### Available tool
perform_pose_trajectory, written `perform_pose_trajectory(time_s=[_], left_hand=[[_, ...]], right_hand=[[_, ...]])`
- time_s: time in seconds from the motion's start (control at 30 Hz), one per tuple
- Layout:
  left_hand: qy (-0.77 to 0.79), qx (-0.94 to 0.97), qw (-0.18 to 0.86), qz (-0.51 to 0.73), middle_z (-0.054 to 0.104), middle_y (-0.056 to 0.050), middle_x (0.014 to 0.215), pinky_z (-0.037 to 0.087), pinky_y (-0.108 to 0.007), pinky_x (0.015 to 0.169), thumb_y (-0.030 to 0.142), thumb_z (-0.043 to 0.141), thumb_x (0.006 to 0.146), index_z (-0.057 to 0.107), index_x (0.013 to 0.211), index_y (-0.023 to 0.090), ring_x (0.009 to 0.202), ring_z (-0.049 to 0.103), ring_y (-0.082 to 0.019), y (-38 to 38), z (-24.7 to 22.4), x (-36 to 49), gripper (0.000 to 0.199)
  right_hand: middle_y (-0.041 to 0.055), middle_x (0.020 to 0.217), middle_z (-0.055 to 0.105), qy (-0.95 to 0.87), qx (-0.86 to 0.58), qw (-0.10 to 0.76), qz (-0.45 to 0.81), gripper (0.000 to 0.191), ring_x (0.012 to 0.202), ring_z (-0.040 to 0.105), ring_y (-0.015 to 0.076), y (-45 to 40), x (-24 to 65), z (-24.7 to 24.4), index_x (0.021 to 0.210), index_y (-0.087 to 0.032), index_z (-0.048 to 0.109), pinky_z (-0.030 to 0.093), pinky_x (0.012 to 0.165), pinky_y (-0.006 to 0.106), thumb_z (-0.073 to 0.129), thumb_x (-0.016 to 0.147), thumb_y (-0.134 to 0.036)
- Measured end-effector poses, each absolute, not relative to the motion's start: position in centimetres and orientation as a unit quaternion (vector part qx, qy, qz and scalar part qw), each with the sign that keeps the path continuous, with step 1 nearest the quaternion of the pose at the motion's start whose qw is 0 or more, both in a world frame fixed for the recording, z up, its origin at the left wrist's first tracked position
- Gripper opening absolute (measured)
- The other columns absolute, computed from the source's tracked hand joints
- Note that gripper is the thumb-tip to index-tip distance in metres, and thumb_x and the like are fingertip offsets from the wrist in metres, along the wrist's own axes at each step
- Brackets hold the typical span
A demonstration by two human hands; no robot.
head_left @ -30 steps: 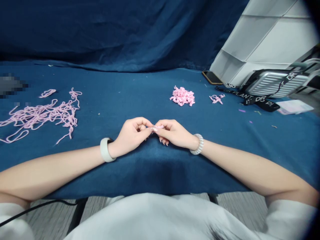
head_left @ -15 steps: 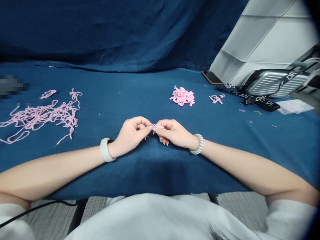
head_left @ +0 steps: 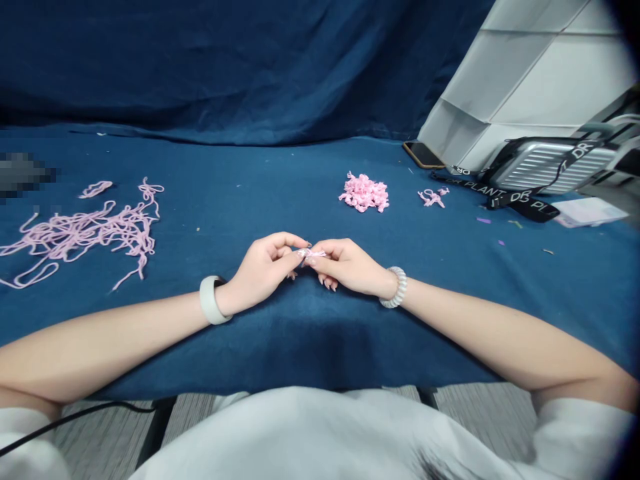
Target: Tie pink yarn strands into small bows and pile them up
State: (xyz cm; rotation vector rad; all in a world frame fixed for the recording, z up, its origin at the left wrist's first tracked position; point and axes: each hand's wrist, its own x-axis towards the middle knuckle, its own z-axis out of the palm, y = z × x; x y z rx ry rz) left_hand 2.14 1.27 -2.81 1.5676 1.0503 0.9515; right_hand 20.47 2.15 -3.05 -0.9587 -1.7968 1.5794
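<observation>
A small knotted bit of pink yarn (head_left: 314,253) sits between the person's two hands, held up off the cloth at the fingertips. The right hand (head_left: 350,268) pinches most of it between thumb and forefinger, while the thumb and forefinger of the left hand (head_left: 261,270) close on its left end (the fingers hide part of the knot, so its exact shape is hard to make out). The remaining fingers of both hands curl inward, not spread. A wide off-white wristband (head_left: 213,300) circles the left wrist, and a pearly white spiral bracelet (head_left: 397,288) circles the right. Both forearms rest on a dark blue cloth table cover (head_left: 300,350). Ahead of the hands lies a heap of small knotted pink yarn pieces (head_left: 364,193), with a few loose pink pieces (head_left: 433,197) just beside it. Well to the left spreads a loose tangle of pink yarn (head_left: 85,233). Further right, near the far edge, are a smartphone (head_left: 423,155), a ribbed silver case (head_left: 550,165) and a black lettered strap (head_left: 520,205).
</observation>
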Motion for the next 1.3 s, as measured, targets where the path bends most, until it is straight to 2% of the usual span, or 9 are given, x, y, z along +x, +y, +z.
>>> perform_pose_trajectory(time_s=[0.13,0.27,0.4,0.5,0.83,1.3], left_hand=[[0.449,0.670,0.455,0.376,0.060,0.000,0.060,0.043,-0.021,0.051,0.034,0.062,0.079,0.063,0.088,0.013,0.050,0.053,-0.010,1.16,-2.78,2.09,0.023],[0.448,0.662,0.461,0.385,0.058,0.001,0.058,0.043,-0.020,0.050,0.034,0.061,0.080,0.060,0.079,0.014,0.051,0.054,-0.009,1.13,-2.80,2.22,0.020],[0.447,0.652,0.468,0.395,0.057,0.002,0.055,0.043,-0.020,0.051,0.032,0.061,0.079,0.059,0.076,0.014,0.049,0.054,-0.009,1.11,-2.64,2.35,0.018],[0.447,0.645,0.475,0.398,0.058,0.002,0.055,0.044,-0.020,0.051,0.032,0.061,0.079,0.058,0.076,0.015,0.048,0.054,-0.009,1.12,-2.52,2.36,0.018],[0.451,0.636,0.480,0.402,0.057,0.003,0.055,0.043,-0.019,0.051,0.032,0.060,0.080,0.057,0.076,0.015,0.048,0.053,-0.008,1.24,-2.68,2.30,0.018],[0.458,0.620,0.487,0.410,0.054,0.004,0.051,0.044,-0.019,0.050,0.032,0.061,0.080,0.056,0.076,0.015,0.047,0.053,-0.008,1.23,-2.70,2.35,0.019]], right_hand=[[-0.0043,0.051,0.052,-0.663,-0.368,0.273,0.592,0.030,0.042,0.049,0.0041,2.20,20.51,-3.00,0.077,-0.012,0.060,0.041,0.040,0.014,0.058,0.082,-0.042],[-0.0040,0.051,0.053,-0.648,-0.378,0.281,0.599,0.034,0.041,0.049,0.0040,2.28,20.57,-2.88,0.080,-0.012,0.062,0.042,0.040,0.014,0.060,0.079,-0.045],[-0.0043,0.049,0.053,-0.611,-0.384,0.313,0.618,0.039,0.039,0.048,0.0034,2.38,20.55,-2.90,0.068,-0.013,0.054,0.041,0.039,0.014,0.059,0.078,-0.051],[-0.0044,0.047,0.053,-0.597,-0.392,0.325,0.621,0.041,0.038,0.047,0.0034,2.38,20.46,-2.89,0.063,-0.014,0.050,0.040,0.038,0.014,0.058,0.079,-0.051],[-0.0047,0.045,0.053,-0.578,-0.392,0.339,0.630,0.040,0.036,0.046,0.0035,2.39,20.37,-2.84,0.061,-0.014,0.050,0.039,0.036,0.014,0.060,0.078,-0.050],[-0.0046,0.046,0.053,-0.575,-0.386,0.337,0.637,0.040,0.037,0.047,0.0038,2.40,20.38,-2.98,0.064,-0.014,0.051,0.040,0.036,0.014,0.059,0.078,-0.051]])
